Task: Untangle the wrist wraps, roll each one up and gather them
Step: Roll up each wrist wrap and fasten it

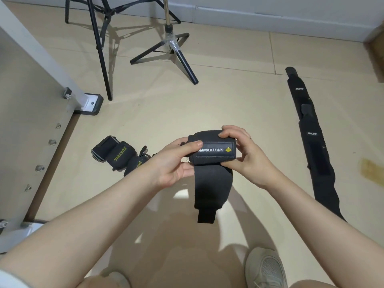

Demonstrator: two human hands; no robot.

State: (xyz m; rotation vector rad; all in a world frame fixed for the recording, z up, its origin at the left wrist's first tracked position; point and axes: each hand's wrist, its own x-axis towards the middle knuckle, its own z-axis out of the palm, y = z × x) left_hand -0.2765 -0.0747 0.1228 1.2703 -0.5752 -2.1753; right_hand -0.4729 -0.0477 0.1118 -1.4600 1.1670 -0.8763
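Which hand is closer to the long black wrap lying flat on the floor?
Right. The right hand is beside the long black floor wrap, apart from it; the left hand is farther away.

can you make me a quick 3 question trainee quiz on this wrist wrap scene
1. True or false: the wrap with the MANUEKLEAR label is lying flat on the floor.
2. Which wraps are already rolled? A) the XUEYING wraps B) the long black wraps to the right C) none
3. Fill in: the tail of the held wrap hangs ____ from the hands.

Key
1. False: the left hand and the right hand both grip it above the floor.
2. A: they sit rolled on the floor to the left; the long ones lie stretched out.
3. Down.
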